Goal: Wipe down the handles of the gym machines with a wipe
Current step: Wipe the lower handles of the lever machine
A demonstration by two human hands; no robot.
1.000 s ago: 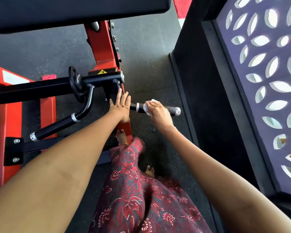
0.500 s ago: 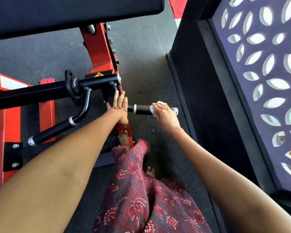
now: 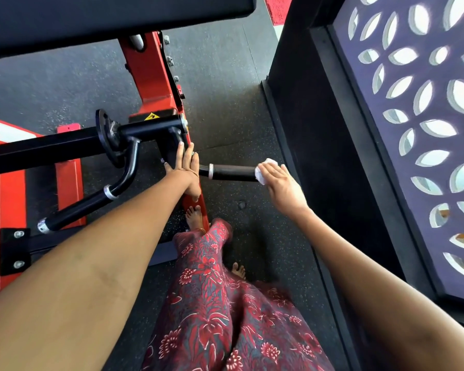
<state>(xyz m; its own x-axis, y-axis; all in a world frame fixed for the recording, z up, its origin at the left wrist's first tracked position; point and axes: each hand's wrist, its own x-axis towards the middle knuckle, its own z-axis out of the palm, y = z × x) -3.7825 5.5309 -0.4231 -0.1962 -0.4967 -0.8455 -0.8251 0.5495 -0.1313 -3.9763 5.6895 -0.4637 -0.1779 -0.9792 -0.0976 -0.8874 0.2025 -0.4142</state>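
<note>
Wiping right at the outer tip of the straight handle (image 3: 232, 173), centre frame, white wipe (image 3: 265, 170) bunched under the right hand (image 3: 281, 187), fingers curled over it and the bar's end. Left hand (image 3: 186, 170) flat, fingers straight, braced against the black bracket (image 3: 169, 135) just left. Best done wrapping fully round, twisting, dragging back toward the silver collar. Two handles counted: this one, plus the angled handle (image 3: 83, 207) lower left, untouched. One wipe.

Dark speckled floor (image 3: 225, 76) underfoot, patterned screen (image 3: 426, 129) on the right.
A red mat (image 3: 277, 6) peeks in beyond, floral red trousers (image 3: 220, 303) below.
</note>
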